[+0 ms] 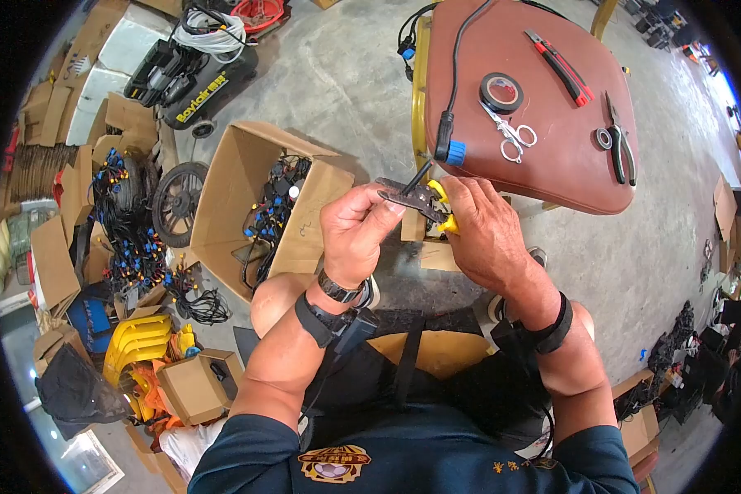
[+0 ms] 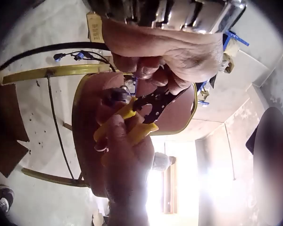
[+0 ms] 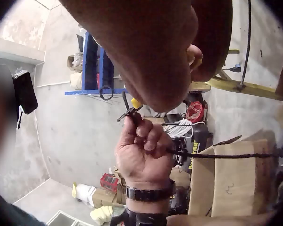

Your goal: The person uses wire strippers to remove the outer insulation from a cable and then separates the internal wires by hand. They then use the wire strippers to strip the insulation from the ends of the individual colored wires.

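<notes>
My right hand [image 1: 486, 230] grips wire strippers by their yellow handles [image 1: 448, 223]. Their dark flat head [image 1: 416, 198] points left, toward my left hand [image 1: 354, 226]. A short black cable end [image 1: 420, 176] stands up at the strippers' head. The left hand's thumb and curled fingers pinch right beside the head, and in the right wrist view a black cable [image 3: 212, 155] runs out of that hand. The left wrist view shows the yellow handles [image 2: 127, 113] in the right hand. Just beyond both hands, a black cable with a blue connector [image 1: 456, 153] hangs over the seat's edge.
On the brown padded seat [image 1: 543, 169] lie black tape [image 1: 501, 93], white-handled scissors [image 1: 514, 138], a red utility knife [image 1: 561, 70] and dark pliers [image 1: 622, 144]. A cardboard box [image 1: 222, 189] of cables stands at left, near a wheel [image 1: 179, 202] and an air compressor [image 1: 202, 90].
</notes>
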